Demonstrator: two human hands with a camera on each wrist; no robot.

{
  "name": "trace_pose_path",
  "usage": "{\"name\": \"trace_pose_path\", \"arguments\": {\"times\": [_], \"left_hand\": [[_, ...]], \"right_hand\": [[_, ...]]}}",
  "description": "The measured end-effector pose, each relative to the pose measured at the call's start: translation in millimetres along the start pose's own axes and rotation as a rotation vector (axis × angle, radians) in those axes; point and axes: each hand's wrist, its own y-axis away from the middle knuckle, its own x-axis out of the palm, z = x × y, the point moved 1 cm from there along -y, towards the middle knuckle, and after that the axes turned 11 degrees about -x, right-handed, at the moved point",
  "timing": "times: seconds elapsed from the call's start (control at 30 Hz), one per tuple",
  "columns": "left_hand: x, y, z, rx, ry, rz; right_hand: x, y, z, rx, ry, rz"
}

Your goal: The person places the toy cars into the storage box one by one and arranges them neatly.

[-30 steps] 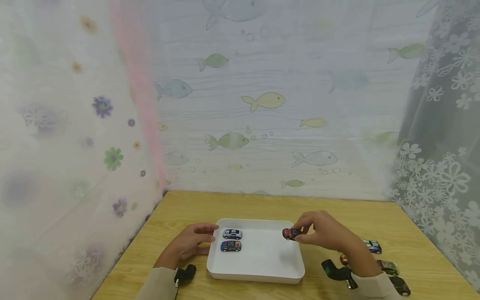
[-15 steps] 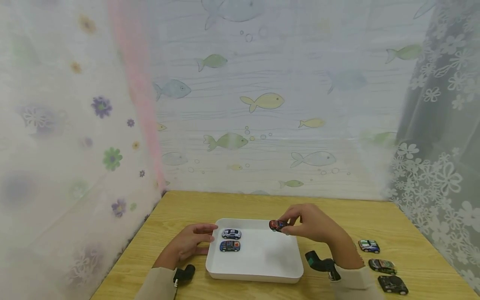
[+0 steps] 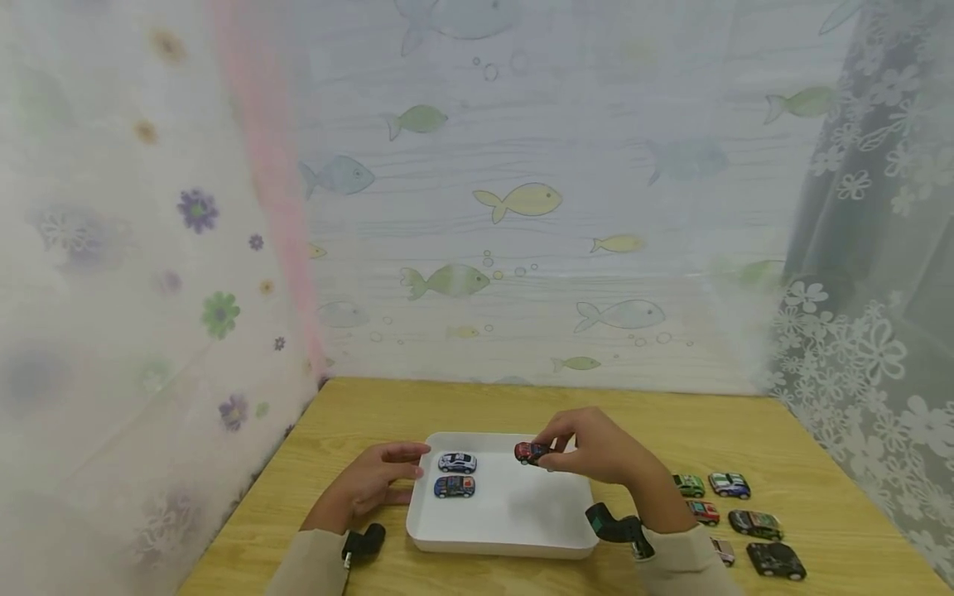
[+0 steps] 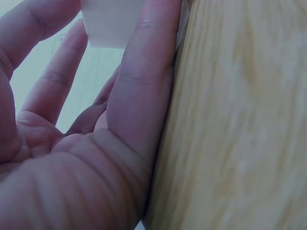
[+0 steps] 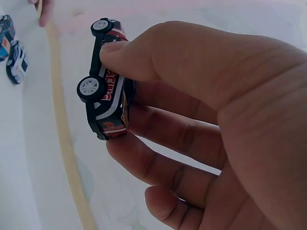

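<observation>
The person's right hand (image 3: 596, 447) pinches a red-and-black toy car (image 3: 527, 453) between thumb and fingers, above the white tray (image 3: 514, 509), where a white car (image 3: 457, 463) and a blue car (image 3: 454, 487) stand near the left wall. The left hand (image 3: 373, 480) has its fingers parted beside that wall, perhaps touching it.

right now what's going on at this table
A person's right hand pinches a red-and-black toy car just over the white tray. The left hand is at the tray's left edge, fingers loosely spread. A white car and a blue car sit side by side in the tray, near its left end. At least six other cars are on the table to the right, some partly hidden by the right arm.
</observation>
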Motion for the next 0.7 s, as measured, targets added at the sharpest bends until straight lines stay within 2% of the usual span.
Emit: {"name": "trace_pose_path", "arguments": {"times": [0.23,0.47,0.7], "left_hand": [[-0.2,0.1,-0.8,-0.010,0.001,-0.007],[0.1,-0.5,-0.6,-0.009,-0.003,-0.007],[0.2,-0.5,-0.6,-0.011,-0.005,-0.012]], "right_hand": [[17.6,-9.3,2.3,0.000,-0.035,0.015],[34.2,-18.3,5.6,-0.024,-0.005,0.027],[49.5,-25.1,12.9,-0.005,0.003,0.025]]}}
